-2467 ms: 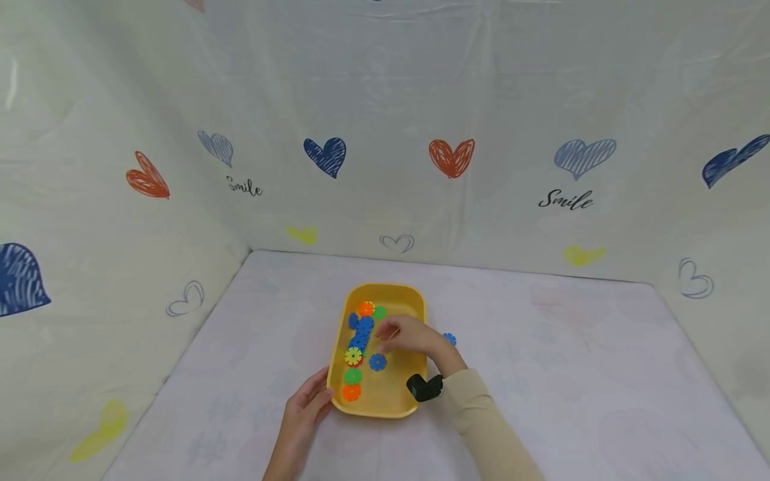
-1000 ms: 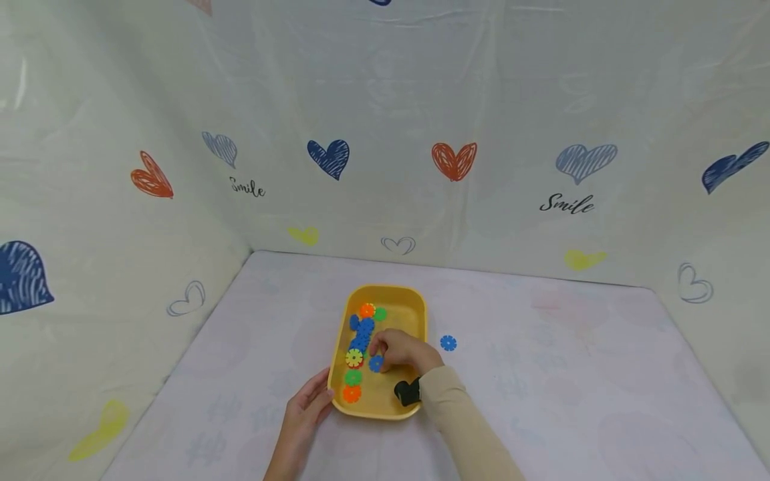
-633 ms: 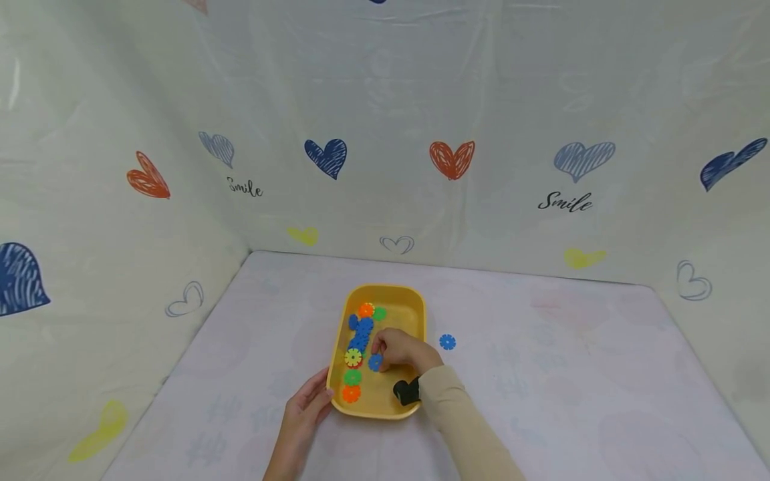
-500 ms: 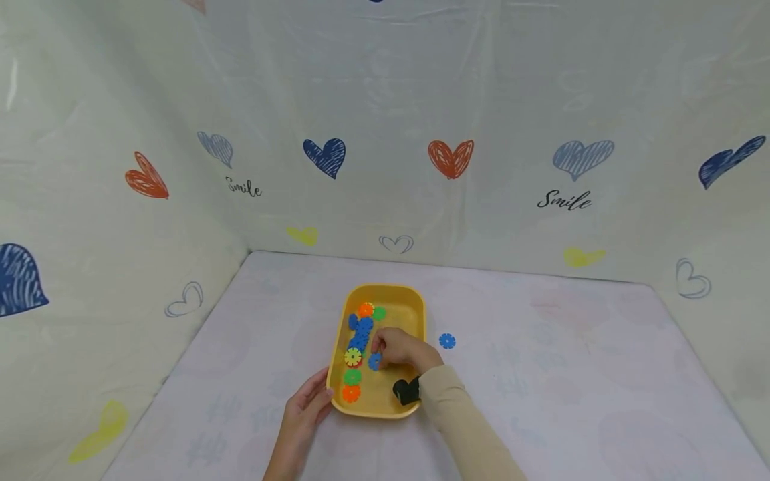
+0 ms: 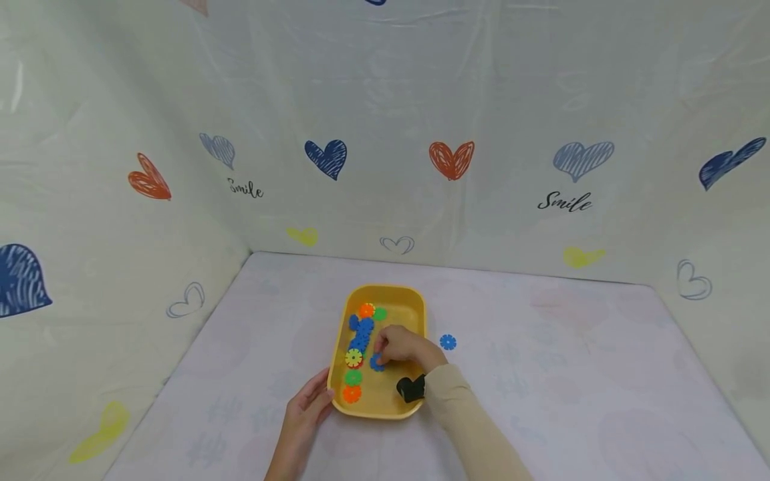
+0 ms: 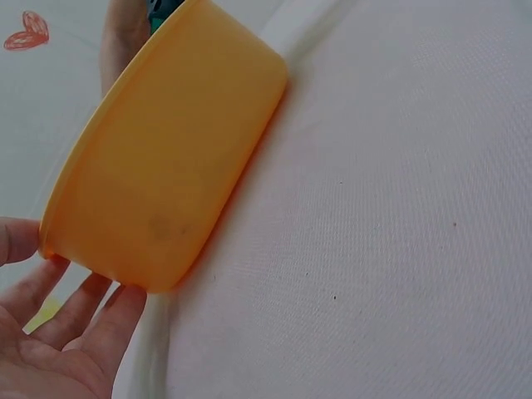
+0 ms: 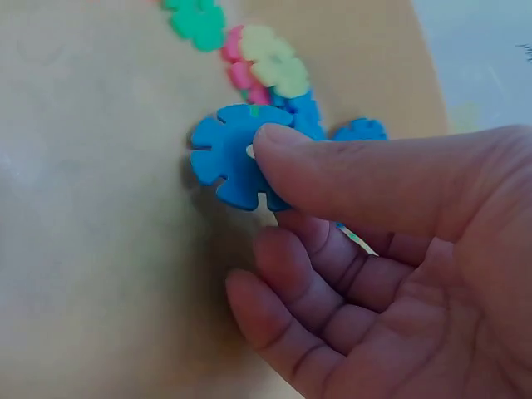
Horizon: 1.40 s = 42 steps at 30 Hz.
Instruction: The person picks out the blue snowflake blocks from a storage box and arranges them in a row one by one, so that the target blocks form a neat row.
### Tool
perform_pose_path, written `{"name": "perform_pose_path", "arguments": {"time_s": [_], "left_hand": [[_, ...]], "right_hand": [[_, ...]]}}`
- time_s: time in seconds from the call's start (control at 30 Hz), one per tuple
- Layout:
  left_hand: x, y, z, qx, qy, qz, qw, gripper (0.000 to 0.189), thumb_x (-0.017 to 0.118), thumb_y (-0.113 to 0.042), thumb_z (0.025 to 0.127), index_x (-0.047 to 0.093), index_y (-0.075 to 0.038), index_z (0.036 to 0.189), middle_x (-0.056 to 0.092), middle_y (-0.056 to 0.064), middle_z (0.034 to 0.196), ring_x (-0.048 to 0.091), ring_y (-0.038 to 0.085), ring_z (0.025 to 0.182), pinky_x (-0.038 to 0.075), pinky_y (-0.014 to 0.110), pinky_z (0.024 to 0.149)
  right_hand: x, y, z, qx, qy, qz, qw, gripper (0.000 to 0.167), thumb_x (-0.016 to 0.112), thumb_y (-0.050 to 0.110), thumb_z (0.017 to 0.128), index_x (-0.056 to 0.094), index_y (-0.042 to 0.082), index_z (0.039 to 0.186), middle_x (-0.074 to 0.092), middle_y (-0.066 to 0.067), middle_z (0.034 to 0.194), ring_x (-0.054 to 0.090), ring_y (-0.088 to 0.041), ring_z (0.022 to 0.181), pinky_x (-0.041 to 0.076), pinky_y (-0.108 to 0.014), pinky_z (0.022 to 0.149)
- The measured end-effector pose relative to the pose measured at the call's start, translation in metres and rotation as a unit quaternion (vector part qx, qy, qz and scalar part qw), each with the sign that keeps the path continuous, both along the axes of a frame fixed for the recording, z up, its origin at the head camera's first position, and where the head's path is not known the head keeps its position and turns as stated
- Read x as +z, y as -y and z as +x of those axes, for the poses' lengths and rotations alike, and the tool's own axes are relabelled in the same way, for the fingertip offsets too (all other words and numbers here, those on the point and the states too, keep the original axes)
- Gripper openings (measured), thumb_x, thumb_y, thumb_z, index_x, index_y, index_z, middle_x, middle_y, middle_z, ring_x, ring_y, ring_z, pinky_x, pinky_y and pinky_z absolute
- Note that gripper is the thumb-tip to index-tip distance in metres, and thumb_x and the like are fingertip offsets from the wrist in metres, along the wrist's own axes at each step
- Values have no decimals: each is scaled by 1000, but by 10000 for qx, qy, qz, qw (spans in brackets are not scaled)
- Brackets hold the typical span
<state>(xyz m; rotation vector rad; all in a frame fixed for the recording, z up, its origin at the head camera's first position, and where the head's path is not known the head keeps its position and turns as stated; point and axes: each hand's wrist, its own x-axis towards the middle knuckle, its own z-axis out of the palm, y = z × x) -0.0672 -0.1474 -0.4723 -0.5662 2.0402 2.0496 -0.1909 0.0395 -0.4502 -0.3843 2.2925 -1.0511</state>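
A yellow tray (image 5: 409, 310) stands on the table with several plastic notched discs in it. My left hand (image 5: 305, 407) holds the tray's near left corner; in the left wrist view, the thumb is at the rim and the fingertips (image 6: 125, 303) touch the outer wall. Over the middle of the tray is my right hand (image 5: 402, 345), pinching a blue notched disc (image 7: 223, 158). Its thumb lies across the disc's face, and the index finger is mostly hidden behind. Left of this hand, blue discs (image 5: 362, 331) lie in an overlapping row along the tray's side.
A single blue disc (image 5: 448, 342) lies on the table right of the tray. Inside the tray, a yellow disc (image 5: 353, 358), a green disc (image 5: 353, 377) and an orange disc (image 5: 351, 394) line the near left side. Heart-printed sheeting (image 5: 385, 200) rises behind the table.
From over the tray, my right hand has come down to the blue disc and pinched it, then shifted slightly right. My left hand has stayed at the tray's corner.
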Motion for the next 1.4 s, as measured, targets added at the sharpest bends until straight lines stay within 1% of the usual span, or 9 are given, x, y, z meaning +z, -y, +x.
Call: {"name": "perform_pose_path", "arguments": {"time_s": [0.17, 0.27, 0.4, 0.47, 0.6, 0.87, 1.13, 1.27, 1.4], "left_hand": [[0, 0, 0, 17, -1, -30, 10000, 52, 54, -21, 94, 39, -1, 140, 41, 23, 142, 47, 32, 125, 51, 33, 93], [1, -1, 0, 27, 23, -56, 10000, 52, 54, -20, 93, 40, -1, 139, 41, 22, 142, 47, 32, 125, 50, 33, 93], [1, -2, -1, 37, 75, -80, 9999, 51, 54, -21, 93, 40, -2, 139, 41, 22, 142, 46, 32, 126, 50, 34, 94], [1, -2, -1, 51, 89, -81, 9999, 51, 54, -21, 93, 41, -3, 139, 41, 22, 142, 46, 32, 126, 50, 34, 94], [1, -1, 0, 50, 89, -108, 9999, 52, 54, -21, 93, 40, -3, 139, 41, 22, 142, 46, 32, 126, 49, 34, 94], [2, -2, -1, 14, 137, -81, 9999, 52, 54, -23, 93, 40, -4, 139, 41, 21, 142, 47, 31, 125, 50, 34, 94], [0, 0, 0, 31, 83, -74, 9999, 51, 54, -21, 93, 40, -3, 139, 41, 22, 142, 47, 31, 125, 50, 33, 93], [-1, 0, -1, 12, 69, -65, 10000, 51, 54, -21, 93, 40, -2, 139, 41, 22, 142, 47, 30, 125, 51, 32, 93], [-1, 0, -1, -15, 39, -16, 10000, 51, 54, -21, 93, 41, -2, 139, 42, 22, 142, 48, 30, 125, 51, 32, 93]], "right_hand": [[11, -6, -1, -19, -124, -448, 9989, 5, 66, 4, 82, 62, 4, 84, 59, -2, 74, 51, -15, 66, 48, -21, 62], [20, -12, 0, -207, -213, -715, 9970, 7, 68, 6, 82, 63, 2, 85, 60, -3, 74, 53, -15, 65, 52, -23, 63], [31, -22, 4, -567, -318, -1028, 9926, 11, 68, 8, 82, 61, 1, 86, 61, -5, 77, 59, -17, 67, 57, -33, 69], [35, -27, 7, -750, -347, -1127, 9902, 12, 68, 9, 83, 60, 1, 87, 61, -6, 79, 61, -18, 68, 58, -37, 72], [39, -39, 11, -1011, -477, -1175, 9868, 13, 68, 9, 83, 59, 1, 87, 61, -7, 80, 62, -18, 67, 58, -38, 72], [41, -69, 13, -1351, -753, -1243, 9801, 17, 68, 13, 83, 59, 0, 89, 64, -7, 79, 62, -16, 67, 57, -35, 71], [38, -99, 14, -1675, -746, -1077, 9771, 16, 66, 14, 85, 59, 1, 90, 64, -7, 82, 64, -25, 77, 56, -42, 79], [34, -111, 13, -1788, -785, -902, 9766, 17, 65, 16, 86, 58, 1, 91, 62, -6, 82, 64, -18, 75, 56, -39, 81], [28, -121, 12, -1846, -782, -825, 9762, 18, 64, 15, 86, 57, 0, 93, 61, -7, 81, 63, -16, 74, 56, -37, 80]]}}
